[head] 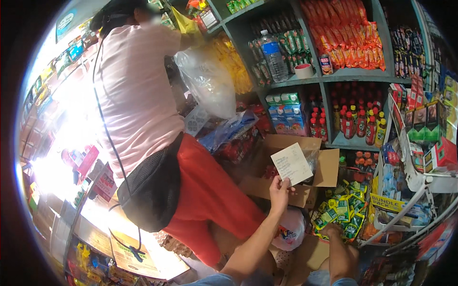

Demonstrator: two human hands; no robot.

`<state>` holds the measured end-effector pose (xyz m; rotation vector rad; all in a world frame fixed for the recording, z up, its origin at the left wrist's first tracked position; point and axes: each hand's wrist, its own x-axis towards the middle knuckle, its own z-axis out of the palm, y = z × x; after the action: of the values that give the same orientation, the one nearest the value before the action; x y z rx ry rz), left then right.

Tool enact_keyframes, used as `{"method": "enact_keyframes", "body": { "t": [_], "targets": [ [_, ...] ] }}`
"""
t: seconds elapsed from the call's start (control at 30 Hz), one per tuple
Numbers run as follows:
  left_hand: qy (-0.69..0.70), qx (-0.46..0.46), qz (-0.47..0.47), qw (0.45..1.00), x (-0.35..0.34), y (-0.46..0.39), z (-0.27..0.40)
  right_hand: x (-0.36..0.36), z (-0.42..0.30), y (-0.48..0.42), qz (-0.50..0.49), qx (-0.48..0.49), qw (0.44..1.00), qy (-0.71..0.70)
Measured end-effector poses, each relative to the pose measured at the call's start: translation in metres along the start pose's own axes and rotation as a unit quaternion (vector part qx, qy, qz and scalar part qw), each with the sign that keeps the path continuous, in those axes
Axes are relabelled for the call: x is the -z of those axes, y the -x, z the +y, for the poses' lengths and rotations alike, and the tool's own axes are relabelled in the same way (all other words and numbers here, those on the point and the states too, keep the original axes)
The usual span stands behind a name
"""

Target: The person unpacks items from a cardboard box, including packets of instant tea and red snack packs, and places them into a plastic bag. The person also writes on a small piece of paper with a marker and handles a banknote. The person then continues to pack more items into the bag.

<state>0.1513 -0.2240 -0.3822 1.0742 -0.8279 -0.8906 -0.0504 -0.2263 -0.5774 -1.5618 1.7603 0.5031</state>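
My left hand (280, 191) grips a small sheet of cream paper (291, 162) by its lower edge, thumb on top. Handwritten lines run down the sheet. Behind it stands an opened cardboard box (327, 167) with its flaps spread. My right hand (331, 230) is low at the near side of a heap of yellow and green sachets (343, 209), which seem to lie in a wire basket. Its fingers are bent and partly hidden, so whether it holds a sachet is unclear. Between my forearms sits a white plastic bag (290, 230) with a printed logo.
Another person (139, 89) stands at the left, reaching toward the shelves beside a clear plastic bag (207, 82). Blue-grey shelves (323, 107) hold bottled drinks (360, 121), cartons and packets. At the right, a white wire rack (425, 186) juts close to my right arm.
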Motion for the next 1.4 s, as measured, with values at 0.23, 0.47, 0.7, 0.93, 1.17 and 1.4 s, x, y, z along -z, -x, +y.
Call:
{"method": "enact_keyframes", "body": {
  "t": [0.23,0.47,0.7,0.93,1.17,1.4],
  "targets": [
    [-0.029,-0.014,-0.037,0.999,-0.026,-0.001,0.006,-0.015,0.0,-0.015,0.111,-0.002,0.994,0.006],
    [-0.038,-0.014,-0.089,0.995,-0.041,0.009,-0.006,-0.011,-0.015,-0.023,0.157,0.0,0.987,-0.015],
    [-0.048,-0.031,-0.073,0.996,-0.058,0.008,-0.002,-0.009,-0.034,-0.025,0.202,0.015,0.978,-0.049],
    [-0.028,0.079,-0.039,0.996,-0.133,0.002,0.057,0.001,0.023,0.018,0.279,0.028,0.959,-0.044],
    [-0.014,0.217,-0.141,0.966,-0.17,-0.016,0.201,-0.006,0.066,0.272,0.054,-0.062,0.986,-0.148],
    [-0.009,0.276,-0.316,0.908,-0.22,-0.033,0.36,0.061,0.093,0.472,0.215,0.122,0.951,-0.187]
  ]
}}
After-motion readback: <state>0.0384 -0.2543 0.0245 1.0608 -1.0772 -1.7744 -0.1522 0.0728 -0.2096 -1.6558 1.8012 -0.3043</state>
